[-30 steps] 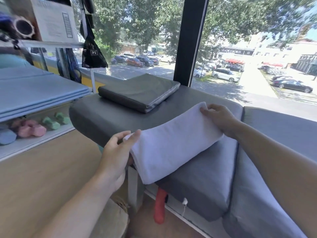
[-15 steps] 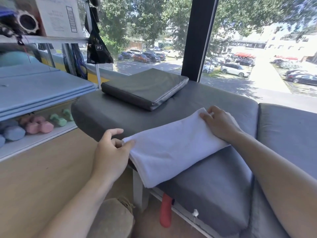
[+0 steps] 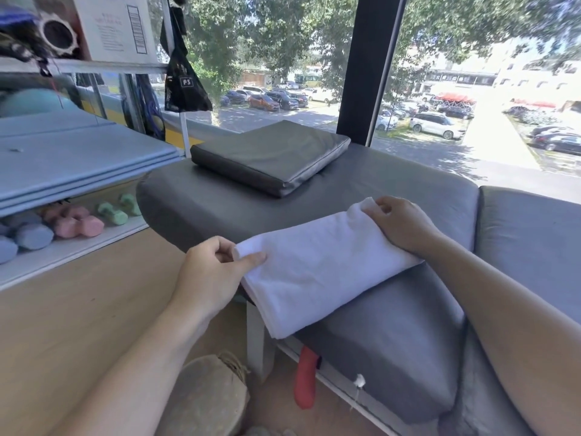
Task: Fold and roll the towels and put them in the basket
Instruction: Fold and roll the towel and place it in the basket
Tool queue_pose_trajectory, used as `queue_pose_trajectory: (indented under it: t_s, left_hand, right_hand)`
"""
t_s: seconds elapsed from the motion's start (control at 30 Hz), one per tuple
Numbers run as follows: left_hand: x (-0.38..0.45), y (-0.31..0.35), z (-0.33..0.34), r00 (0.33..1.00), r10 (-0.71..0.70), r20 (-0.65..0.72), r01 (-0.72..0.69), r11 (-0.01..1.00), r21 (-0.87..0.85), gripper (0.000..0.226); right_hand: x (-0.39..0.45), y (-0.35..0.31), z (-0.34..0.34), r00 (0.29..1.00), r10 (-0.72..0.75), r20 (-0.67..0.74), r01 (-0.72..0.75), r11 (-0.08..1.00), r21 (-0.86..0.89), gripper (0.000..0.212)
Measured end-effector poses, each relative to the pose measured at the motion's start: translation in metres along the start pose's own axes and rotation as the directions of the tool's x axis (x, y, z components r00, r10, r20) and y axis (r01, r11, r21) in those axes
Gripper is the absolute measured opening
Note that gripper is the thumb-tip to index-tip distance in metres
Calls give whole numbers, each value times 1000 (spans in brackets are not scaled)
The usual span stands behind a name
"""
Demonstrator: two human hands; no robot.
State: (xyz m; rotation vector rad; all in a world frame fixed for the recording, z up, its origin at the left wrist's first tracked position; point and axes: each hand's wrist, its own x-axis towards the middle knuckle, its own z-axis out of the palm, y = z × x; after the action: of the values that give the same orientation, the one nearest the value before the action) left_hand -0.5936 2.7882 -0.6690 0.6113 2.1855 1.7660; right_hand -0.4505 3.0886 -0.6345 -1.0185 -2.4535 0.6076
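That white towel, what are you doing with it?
A person is folding the white towel on a grey padded bench by the window. The left hand pinches one end of it, and the right hand holds the far end. The towel lies folded flat, partly hanging over the bench edge, and is not rolled yet. A smaller grey cushion sits behind it.

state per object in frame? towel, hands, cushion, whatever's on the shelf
white towel: folded flat, near end overhanging the bench edge
left hand: pinches towel's left corner
right hand: grips towel's far corner
dark cushion: lying flat on grey bench
dumbbells: resting on shelf
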Motion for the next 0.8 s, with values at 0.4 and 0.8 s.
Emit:
queue_pose_trajectory:
  t_s: [0.4, 0.8]
  left_hand:
    - [18, -1, 3, 998, -27, -63, 9, 965, -262, 42]
    - [15, 7, 2, 997, 41, 62, -41, 999, -9, 68]
  right_hand:
    - [-4, 3, -13, 995, 98, -1, -97, 994, 50, 29]
    - [-9, -6, -9, 993, 117, 25, -119, 991, 61, 39]
